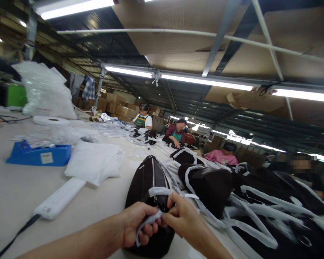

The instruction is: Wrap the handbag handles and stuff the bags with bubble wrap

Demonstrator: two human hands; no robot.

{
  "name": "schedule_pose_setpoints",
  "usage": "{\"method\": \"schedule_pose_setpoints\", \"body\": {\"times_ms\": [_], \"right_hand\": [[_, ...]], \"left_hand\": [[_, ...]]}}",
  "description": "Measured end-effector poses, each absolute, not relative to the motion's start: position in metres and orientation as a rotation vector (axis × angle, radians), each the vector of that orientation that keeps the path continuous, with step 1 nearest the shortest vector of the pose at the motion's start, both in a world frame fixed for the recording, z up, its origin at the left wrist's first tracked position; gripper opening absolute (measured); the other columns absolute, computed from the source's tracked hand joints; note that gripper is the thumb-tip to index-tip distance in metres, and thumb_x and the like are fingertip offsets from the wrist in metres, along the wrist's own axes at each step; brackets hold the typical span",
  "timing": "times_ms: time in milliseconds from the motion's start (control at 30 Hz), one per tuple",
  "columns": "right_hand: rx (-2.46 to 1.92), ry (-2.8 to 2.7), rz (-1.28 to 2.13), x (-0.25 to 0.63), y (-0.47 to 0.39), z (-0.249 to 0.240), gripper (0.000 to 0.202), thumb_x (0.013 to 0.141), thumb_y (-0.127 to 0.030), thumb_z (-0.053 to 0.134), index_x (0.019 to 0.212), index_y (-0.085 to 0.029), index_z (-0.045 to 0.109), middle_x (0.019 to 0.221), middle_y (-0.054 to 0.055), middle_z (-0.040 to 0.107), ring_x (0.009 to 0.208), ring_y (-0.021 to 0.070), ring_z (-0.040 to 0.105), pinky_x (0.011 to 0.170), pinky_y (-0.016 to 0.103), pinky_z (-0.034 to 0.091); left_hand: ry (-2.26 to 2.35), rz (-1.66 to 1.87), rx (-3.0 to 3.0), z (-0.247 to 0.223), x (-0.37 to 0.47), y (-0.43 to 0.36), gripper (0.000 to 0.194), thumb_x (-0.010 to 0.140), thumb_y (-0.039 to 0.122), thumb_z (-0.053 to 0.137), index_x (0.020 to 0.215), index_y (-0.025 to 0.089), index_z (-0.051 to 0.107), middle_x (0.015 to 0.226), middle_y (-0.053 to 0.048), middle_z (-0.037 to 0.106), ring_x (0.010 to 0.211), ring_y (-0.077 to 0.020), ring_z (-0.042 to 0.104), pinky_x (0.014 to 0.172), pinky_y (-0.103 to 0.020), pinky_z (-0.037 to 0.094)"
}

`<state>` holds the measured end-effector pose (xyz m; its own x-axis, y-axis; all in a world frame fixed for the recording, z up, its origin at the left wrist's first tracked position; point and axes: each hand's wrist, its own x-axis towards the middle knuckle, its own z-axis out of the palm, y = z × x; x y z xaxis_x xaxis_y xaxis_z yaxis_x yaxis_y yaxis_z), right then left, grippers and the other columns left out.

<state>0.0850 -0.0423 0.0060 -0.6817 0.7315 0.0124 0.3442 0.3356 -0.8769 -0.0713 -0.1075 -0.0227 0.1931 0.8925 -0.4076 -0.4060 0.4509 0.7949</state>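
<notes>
A black bag [139,183] with a zip along its top lies on the table in front of me. My left hand [140,220] is closed around a strip of thin white wrapping [137,235], whose loose end hangs below the fingers. Close beside it, my right hand [182,216] pinches at the same strip, thumb and finger together over the bag. A small metal clasp [156,198] shows just above the fingertips. Another white-wrapped piece [160,191] crosses the bag behind my hands. The fingertips hide what exactly they grip.
More black bags [210,183] with white-wrapped straps [255,216] crowd the right. At left are a blue tape dispenser [40,154], white pouches [93,162], a white power strip [61,198] and a big plastic bag [44,90]. Several people work along the table [97,223].
</notes>
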Motion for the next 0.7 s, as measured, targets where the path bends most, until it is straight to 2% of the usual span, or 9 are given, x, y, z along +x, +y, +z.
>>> {"method": "schedule_pose_setpoints", "body": {"times_ms": [133, 267, 433, 533, 700], "right_hand": [[-0.913, -2.272, 0.979, 0.085, -0.051, -0.004, 0.02, 0.074, -0.012, 0.053, 0.074, -0.024, 0.037, 0.045, -0.014, 0.039, 0.038, 0.005, 0.032, 0.041, 0.019, 0.022], [-0.92, -2.282, 0.866, 0.084, -0.053, -0.008, 0.024, 0.074, -0.009, 0.055, 0.072, -0.024, 0.036, 0.047, -0.013, 0.039, 0.042, 0.0061, 0.033, 0.043, 0.02, 0.024], [-0.993, -2.238, 0.977, 0.081, -0.05, -0.008, 0.027, 0.072, -0.004, 0.054, 0.072, -0.024, 0.037, 0.045, -0.013, 0.04, 0.037, 0.0054, 0.031, 0.04, 0.02, 0.022], [-1.042, -2.201, 1.091, 0.08, -0.051, -0.005, 0.027, 0.071, -0.003, 0.053, 0.072, -0.024, 0.037, 0.045, -0.013, 0.046, 0.034, 0.0052, 0.032, 0.036, 0.019, 0.022], [-1.107, -2.152, 1.21, 0.077, -0.058, 0.005, 0.028, 0.069, -0.002, 0.052, 0.072, -0.025, 0.036, 0.046, -0.011, 0.056, 0.031, 0.005, 0.032, 0.032, 0.018, 0.019]], "left_hand": [[1.025, 0.921, 0.466, -0.019, -0.075, -0.107, 0.022, 0.079, 0.027, 0.059, 0.062, 0.013, 0.057, 0.051, 0.002, 0.047, 0.032, -0.0026, 0.028, 0.033, -0.013, 0.014], [1.071, 0.937, 0.456, -0.016, -0.072, -0.107, 0.025, 0.08, 0.027, 0.058, 0.06, 0.013, 0.057, 0.048, 0.002, 0.047, 0.03, -0.0032, 0.029, 0.032, -0.014, 0.014], [1.156, 1.006, 0.466, -0.011, -0.066, -0.113, 0.027, 0.083, 0.026, 0.056, 0.061, 0.011, 0.058, 0.047, 0.003, 0.048, 0.03, -0.002, 0.032, 0.032, -0.013, 0.015], [1.199, 1.035, 0.493, -0.008, -0.063, -0.117, 0.027, 0.085, 0.025, 0.057, 0.064, 0.009, 0.06, 0.049, 0.002, 0.049, 0.031, -0.0012, 0.034, 0.032, -0.012, 0.016], [1.27, 1.113, 0.577, -0.007, -0.061, -0.122, 0.026, 0.079, 0.032, 0.068, 0.066, 0.016, 0.053, 0.05, 0.002, 0.054, 0.031, -0.0028, 0.036, 0.034, -0.013, 0.017]]}}
